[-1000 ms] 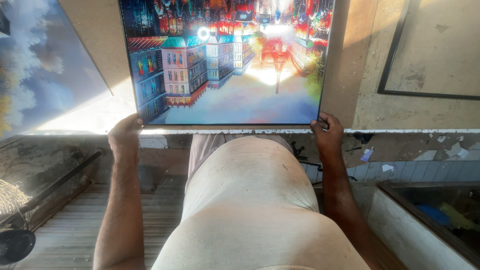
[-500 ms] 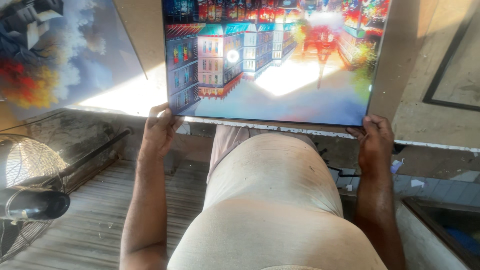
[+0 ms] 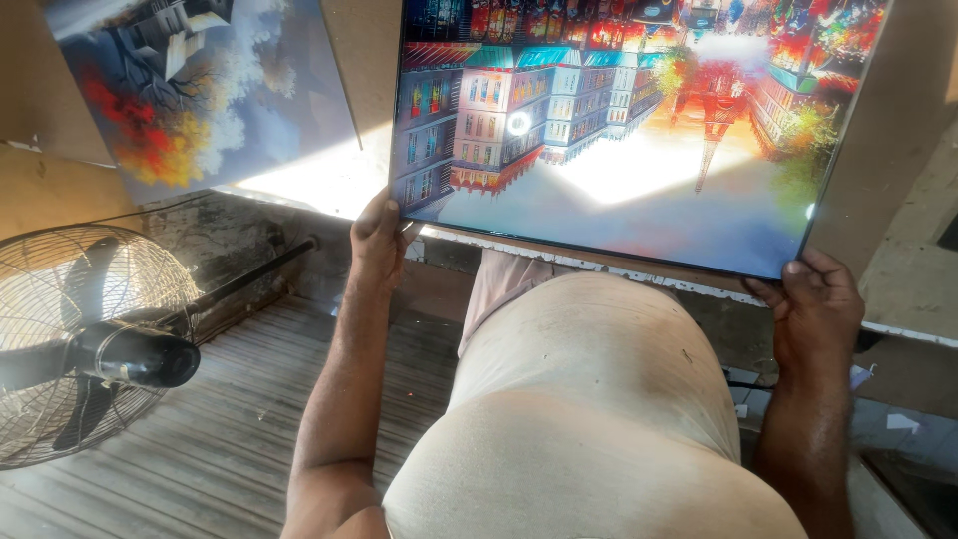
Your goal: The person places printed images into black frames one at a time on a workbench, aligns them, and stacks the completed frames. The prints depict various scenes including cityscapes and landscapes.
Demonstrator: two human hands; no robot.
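The person is holding a large framed picture [image 3: 619, 130] of a bright city street (it is showing upside down from this view) out in front of the body, one hand at each lower corner. The left hand [image 3: 379, 240] is gripping the corner nearest it, fingers wrapped round the edge and the thumb lying along the front. The right hand [image 3: 813, 304] is clamped on the opposite corner, fingers curled under the dark frame and the thumb pressing on its face. The two hands are well apart, with the whole lower edge of the picture running between them, tilted so that the right-hand corner is sitting lower than the left.

Below and between the hands, the person's light shirt [image 3: 589, 399] is filling the lower middle of the view. Beyond the left hand, up and to its outer side, a second painting [image 3: 215, 95] of red trees and white clouds is leaning against the wall. Further out on that same side and lower down, a round wire-caged fan [image 3: 90, 344] is lying on the wooden slatted floor [image 3: 230, 439], well apart from the left arm.
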